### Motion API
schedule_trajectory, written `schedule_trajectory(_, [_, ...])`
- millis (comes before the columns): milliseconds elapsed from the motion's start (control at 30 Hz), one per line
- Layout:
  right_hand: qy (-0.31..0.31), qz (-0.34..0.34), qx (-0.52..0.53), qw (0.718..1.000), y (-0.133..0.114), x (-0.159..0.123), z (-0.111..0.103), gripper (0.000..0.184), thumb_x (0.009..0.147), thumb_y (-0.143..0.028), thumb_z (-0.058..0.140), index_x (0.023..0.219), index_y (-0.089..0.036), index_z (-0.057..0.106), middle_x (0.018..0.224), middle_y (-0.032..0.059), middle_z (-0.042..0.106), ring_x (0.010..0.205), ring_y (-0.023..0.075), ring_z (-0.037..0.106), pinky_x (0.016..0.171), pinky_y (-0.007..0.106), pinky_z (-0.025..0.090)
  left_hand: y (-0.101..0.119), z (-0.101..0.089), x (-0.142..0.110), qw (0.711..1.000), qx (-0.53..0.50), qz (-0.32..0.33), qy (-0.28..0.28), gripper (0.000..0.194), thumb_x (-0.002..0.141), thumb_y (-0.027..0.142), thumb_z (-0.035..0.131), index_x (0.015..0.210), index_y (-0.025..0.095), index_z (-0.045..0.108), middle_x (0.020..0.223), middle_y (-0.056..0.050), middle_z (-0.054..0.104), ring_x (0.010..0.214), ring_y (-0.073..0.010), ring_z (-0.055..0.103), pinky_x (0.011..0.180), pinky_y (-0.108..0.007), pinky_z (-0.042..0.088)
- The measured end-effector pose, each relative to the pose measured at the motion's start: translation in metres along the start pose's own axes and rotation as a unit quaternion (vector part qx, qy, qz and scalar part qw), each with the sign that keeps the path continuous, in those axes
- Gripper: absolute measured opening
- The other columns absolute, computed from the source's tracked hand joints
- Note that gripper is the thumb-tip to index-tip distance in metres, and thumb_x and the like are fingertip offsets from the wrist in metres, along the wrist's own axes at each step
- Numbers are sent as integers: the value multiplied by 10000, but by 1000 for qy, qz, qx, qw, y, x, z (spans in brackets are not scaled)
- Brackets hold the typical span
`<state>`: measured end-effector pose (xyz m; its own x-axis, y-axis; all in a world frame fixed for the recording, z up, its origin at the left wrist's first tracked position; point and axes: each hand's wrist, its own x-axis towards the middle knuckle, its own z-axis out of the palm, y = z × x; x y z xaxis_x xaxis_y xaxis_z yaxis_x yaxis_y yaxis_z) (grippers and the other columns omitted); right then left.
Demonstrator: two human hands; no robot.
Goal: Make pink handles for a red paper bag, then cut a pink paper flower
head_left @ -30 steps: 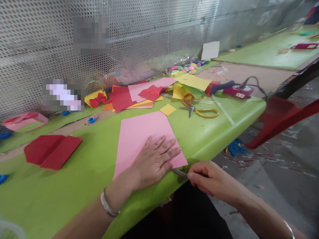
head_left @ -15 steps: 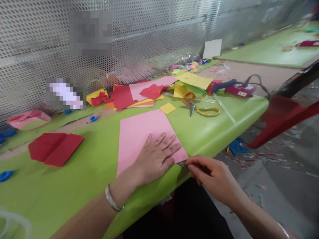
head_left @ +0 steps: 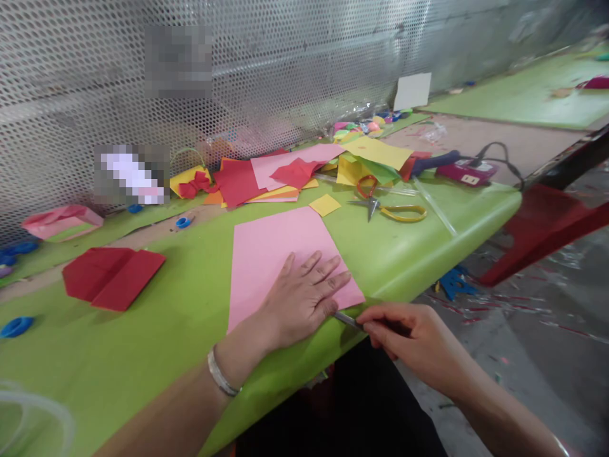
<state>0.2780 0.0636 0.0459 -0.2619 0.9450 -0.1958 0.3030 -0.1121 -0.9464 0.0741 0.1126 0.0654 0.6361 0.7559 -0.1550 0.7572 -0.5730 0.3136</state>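
Observation:
A pink sheet of paper (head_left: 271,254) lies flat on the green-covered table (head_left: 171,368). My left hand (head_left: 302,301) presses on its near right part, palm down with the fingers spread. At the table's front edge, my right hand (head_left: 409,333) pinches a thin grey metal tool (head_left: 347,319). The tool's far end reaches the sheet's near edge beside my left thumb; its tip is hidden, and its exact kind does not show. Beyond the sheet lie scissors (head_left: 373,203) with open blades and a small yellow paper square (head_left: 325,204).
A folded red paper piece (head_left: 111,276) lies to the left, near a blue ring (head_left: 16,327). Coloured sheets (head_left: 240,181) are piled along the perforated metal wall (head_left: 266,76). At the right are a magenta box with a cord (head_left: 469,171) and a red chair (head_left: 547,228).
My right hand and the grey tool shift slightly along the sheet's near edge. My left hand stays pressed on the paper. The view drifts a little, moving the whole scene rightward.

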Motion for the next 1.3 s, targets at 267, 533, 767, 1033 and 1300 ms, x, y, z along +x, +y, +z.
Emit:
schedule_trajectory(267, [10, 1, 16, 1000, 0, 2, 14, 239, 767, -326, 557, 883, -170, 696, 571, -16, 590, 416, 86, 485, 411, 206, 413, -1, 3, -1, 1000, -2, 4, 13, 500, 945, 533, 247, 1418, 387, 315, 1546, 17, 219, 1431, -275, 135, 1112, -624, 26])
schedule_trajectory(533, [6, 7, 9, 1000, -4, 0, 18, 263, 746, -329, 561, 866, -172, 734, 556, -4, 610, 409, 92, 503, 402, 211, 415, -1, 5, 0, 1000, 7, 8, 14, 512, 946, 532, 234, 1422, 364, 319, 1547, 9, 215, 1433, -273, 127, 1112, -623, 32])
schedule_trajectory(767, [25, 1, -6, 1000, -1, 0, 15, 240, 709, -339, 577, 786, -187, 746, 507, -3, 608, 385, 104, 498, 384, 225, 417, -4, -8, -5, 996, -84, 5, 32, 535, 937, 527, 299, 1433, 325, 308, 1556, 2, 200, 1443, -242, 71, 1135, -577, 51])
schedule_trajectory(1033, [23, -24, -36, 999, 3, 1, 11, 213, 733, -330, 584, 785, -194, 739, 520, -8, 604, 391, 102, 509, 394, 224, 418, -20, -15, -64, 980, -99, 13, 175, 140, 851, 292, 602, 792, 273, 727, 1119, -37, 624, 1145, -228, 506, 976, -413, 402])
schedule_trajectory(1300, [12, -18, -36, 999, 7, 2, 11, 201, 743, -331, 606, 814, -194, 734, 539, -11, 601, 399, 92, 503, 382, 213, 406, -25, -1, -76, 972, -178, 4, 155, 166, 884, 241, 569, 872, 202, 730, 755, -17, 632, 700, -109, 583, 622, -210, 442])
